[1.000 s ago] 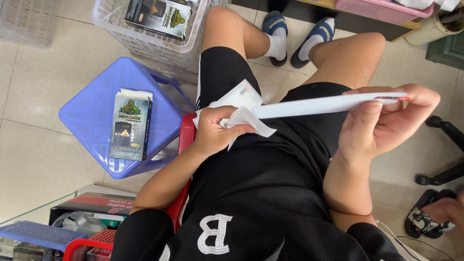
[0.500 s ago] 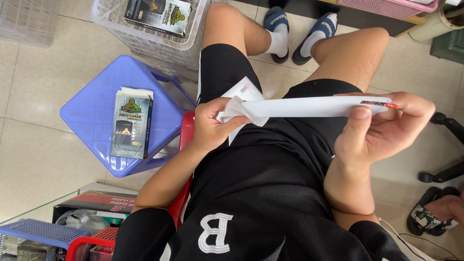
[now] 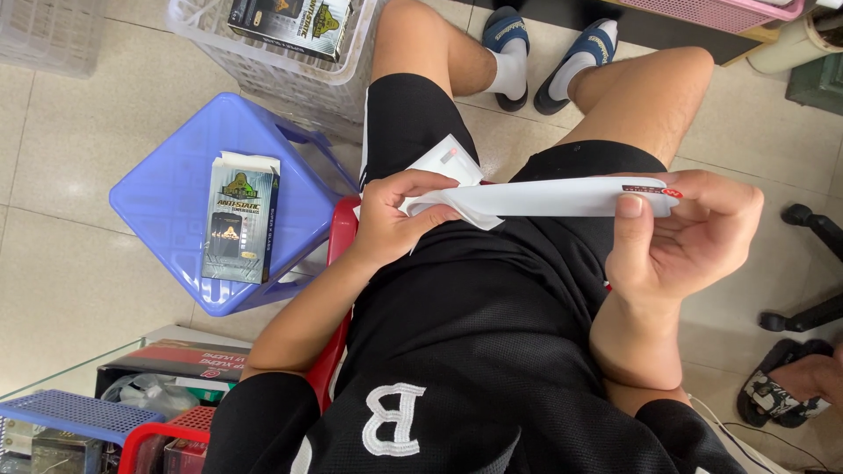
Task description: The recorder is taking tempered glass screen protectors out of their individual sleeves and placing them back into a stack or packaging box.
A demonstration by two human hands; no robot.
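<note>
Head view: a seated person in black shorts holds a long white sheet [image 3: 544, 197] level above the lap.
Left hand [image 3: 391, 219]: fingers closed on the sheet's folded white end.
Right hand [image 3: 694, 237]: thumb pressed on the other end, fingers curled beneath.
Beside the left knee: blue plastic stool [image 3: 167, 197] carrying a small printed box [image 3: 239, 230].
Floor ahead: clear basket [image 3: 272, 66].

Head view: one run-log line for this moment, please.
left hand: pinching white envelope end | right hand: holding white paper envelope | blue stool: opened box on top
</note>
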